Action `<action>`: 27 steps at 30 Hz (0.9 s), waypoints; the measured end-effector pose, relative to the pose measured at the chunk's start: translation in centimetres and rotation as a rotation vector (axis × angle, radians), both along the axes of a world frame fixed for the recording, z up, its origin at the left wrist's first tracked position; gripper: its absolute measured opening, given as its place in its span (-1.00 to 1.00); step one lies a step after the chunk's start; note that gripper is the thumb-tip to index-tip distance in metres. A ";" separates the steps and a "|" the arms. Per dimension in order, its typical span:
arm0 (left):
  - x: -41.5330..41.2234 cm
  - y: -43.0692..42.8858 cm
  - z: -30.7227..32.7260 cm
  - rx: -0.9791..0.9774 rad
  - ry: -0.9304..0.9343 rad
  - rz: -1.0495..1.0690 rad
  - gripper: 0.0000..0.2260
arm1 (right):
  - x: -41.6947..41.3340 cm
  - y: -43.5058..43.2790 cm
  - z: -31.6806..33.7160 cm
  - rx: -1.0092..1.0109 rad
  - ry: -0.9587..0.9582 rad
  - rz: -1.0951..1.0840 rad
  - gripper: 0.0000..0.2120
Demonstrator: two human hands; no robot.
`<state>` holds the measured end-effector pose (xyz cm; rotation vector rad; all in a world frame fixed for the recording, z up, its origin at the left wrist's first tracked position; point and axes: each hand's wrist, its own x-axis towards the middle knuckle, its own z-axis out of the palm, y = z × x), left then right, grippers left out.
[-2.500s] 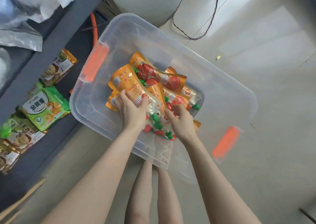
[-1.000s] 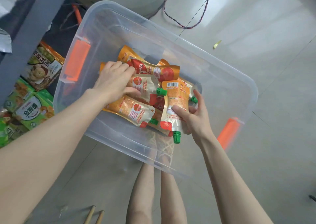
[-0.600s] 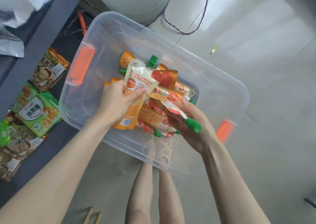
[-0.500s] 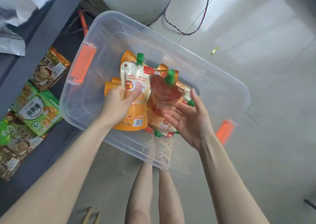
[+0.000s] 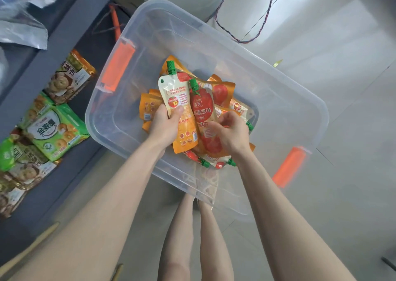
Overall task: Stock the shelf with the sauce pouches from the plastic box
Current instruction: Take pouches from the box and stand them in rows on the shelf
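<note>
Now both hands are working over the clear plastic box (image 5: pixel 278 100), which is sitting on the pale tiled floor (image 5: pixel 342 216) just beside the grey shelf (image 5: pixel 70 34). The left hand (image 5: pixel 165 128) is gripping a white and orange pouch (image 5: pixel 177 100) upright, thumb pressing on its front and green cap pointing away from the person. The right hand (image 5: pixel 231 134) is curling its fingers against a red tomato pouch (image 5: pixel 203 113), pinching it at its right edge and holding it touching the first pouch, side by side. More sauce pouches (image 5: pixel 225 94) are lying loose in the bottom of the box, under and behind the two held ones. Green and brown snack bags (image 5: pixel 53 130) are lying on the lower shelf board to the left. Orange handles (image 5: pixel 117 66) are showing at both short ends of the box.
</note>
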<state>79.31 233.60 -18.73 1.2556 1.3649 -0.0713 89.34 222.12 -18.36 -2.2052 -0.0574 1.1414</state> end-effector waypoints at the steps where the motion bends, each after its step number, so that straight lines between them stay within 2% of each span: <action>1: -0.1 -0.1 0.5 0.051 -0.015 0.013 -0.85 | 0.0 -0.2 0.5 0.040 -0.027 -0.005 -0.78; 4: -0.8 -0.3 3.6 0.126 -0.126 0.038 -0.94 | 0.1 -1.2 3.4 0.191 -0.027 -0.086 -0.85; 6: -1.4 -0.5 6.7 0.057 -0.226 0.083 -0.90 | 0.2 -2.0 6.0 0.304 0.048 -0.124 -0.86; 10: -3.3 -1.5 13.7 -0.154 -0.342 0.156 -0.80 | -0.5 -3.0 12.4 0.457 0.217 -0.066 -0.90; 13: -5.7 -2.7 20.0 -0.298 -0.388 0.230 -0.66 | -1.7 -3.7 17.8 0.497 0.227 -0.016 -0.85; 18: -11.5 -5.3 31.2 -0.373 -0.457 0.301 -0.55 | -4.8 -4.9 27.5 0.560 0.248 0.011 -0.80; 23: -17.4 -8.1 39.8 -0.324 -0.598 0.450 -0.54 | -8.7 -4.5 36.9 0.667 0.277 0.230 -0.85; 27: -21.0 -9.8 44.4 -0.181 -0.589 0.559 -0.56 | -12.3 -2.4 42.6 0.725 0.286 0.429 -0.86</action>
